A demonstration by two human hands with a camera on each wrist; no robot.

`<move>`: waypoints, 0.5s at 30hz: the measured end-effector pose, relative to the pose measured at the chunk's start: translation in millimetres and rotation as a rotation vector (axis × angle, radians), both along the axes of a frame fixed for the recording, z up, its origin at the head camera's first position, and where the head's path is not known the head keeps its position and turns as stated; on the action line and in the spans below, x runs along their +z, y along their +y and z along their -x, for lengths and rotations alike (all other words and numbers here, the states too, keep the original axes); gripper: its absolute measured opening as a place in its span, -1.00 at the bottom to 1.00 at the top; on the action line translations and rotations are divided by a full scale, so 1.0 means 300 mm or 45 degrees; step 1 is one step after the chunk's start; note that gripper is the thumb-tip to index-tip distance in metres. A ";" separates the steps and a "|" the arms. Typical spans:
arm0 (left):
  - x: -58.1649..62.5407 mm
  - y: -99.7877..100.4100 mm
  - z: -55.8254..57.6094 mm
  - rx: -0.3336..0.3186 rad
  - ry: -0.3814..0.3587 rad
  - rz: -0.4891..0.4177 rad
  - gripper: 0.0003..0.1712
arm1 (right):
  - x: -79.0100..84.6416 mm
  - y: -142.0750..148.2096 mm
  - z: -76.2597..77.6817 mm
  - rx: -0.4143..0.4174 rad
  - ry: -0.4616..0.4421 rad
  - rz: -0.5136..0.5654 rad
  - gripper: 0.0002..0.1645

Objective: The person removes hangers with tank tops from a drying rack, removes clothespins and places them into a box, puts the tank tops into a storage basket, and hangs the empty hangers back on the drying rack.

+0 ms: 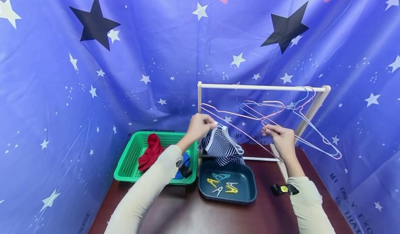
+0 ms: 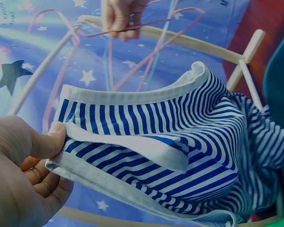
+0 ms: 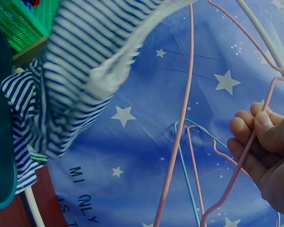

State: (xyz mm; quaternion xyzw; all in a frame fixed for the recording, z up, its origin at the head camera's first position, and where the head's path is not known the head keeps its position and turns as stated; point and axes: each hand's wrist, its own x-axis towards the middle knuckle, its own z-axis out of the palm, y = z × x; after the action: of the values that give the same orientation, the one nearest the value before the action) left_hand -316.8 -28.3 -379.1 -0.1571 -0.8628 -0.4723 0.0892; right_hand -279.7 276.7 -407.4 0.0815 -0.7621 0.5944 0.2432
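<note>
Striped garment (image 2: 180, 132): soft, light, floppy; our left hand (image 1: 200, 124) pinches its white waistband, the best hold. Pink wire hanger (image 1: 237, 117): thin, springy; our right hand (image 1: 281, 138) pinches it.

— What sits on my dark wooden table (image 1: 193, 213)?
— A green basket (image 1: 126, 164) holding a red cloth (image 1: 150, 152), and just beside it a blue tray (image 1: 247, 192) of clothespins (image 1: 222, 185), yellow and, as far as I can tell, grey-blue.
— And behind?
— A starry blue backdrop (image 1: 156, 53).
</note>
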 end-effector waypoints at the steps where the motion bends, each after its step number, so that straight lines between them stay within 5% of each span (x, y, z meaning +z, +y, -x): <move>1: 0.018 -0.001 0.007 -0.001 0.008 -0.002 -0.92 | -0.001 0.000 0.002 -0.009 -0.004 0.000 -0.80; 10: 0.157 -0.012 0.040 0.017 0.108 -0.015 -0.90 | -0.027 -0.007 -0.006 -0.028 -0.085 -0.011 -0.78; 15: 0.254 -0.024 0.052 0.052 0.149 0.068 -0.91 | -0.043 -0.006 -0.017 -0.034 -0.097 -0.019 -0.77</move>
State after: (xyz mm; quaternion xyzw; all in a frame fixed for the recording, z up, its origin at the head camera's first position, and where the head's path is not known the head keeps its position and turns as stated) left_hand -332.4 -35.5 -303.0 -0.1691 -0.8714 -0.4372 0.1447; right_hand -274.6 275.0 -420.3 0.0505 -0.7763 0.5882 0.2210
